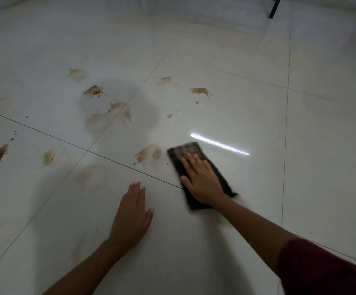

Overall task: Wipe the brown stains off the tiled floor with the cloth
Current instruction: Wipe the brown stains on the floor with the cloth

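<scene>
A dark brown checked cloth (185,153) lies folded flat on the pale tiled floor (247,99). My right hand (202,182) presses down on it, palm flat, fingers spread. Just left of the cloth is a brown splash stain (149,155). Several more brown stains spread over the tiles to the left and beyond: one long smear (111,116), a dark one (93,91), one at the far left (0,154), one further back (200,91). My left hand (133,213) rests flat on the floor, empty, left of the cloth.
Dark grout lines (109,157) cross the floor between large tiles. A bright strip of reflected light (219,144) lies right of the cloth. A black furniture leg (275,7) stands at the top right. A white wall base runs along the far edge.
</scene>
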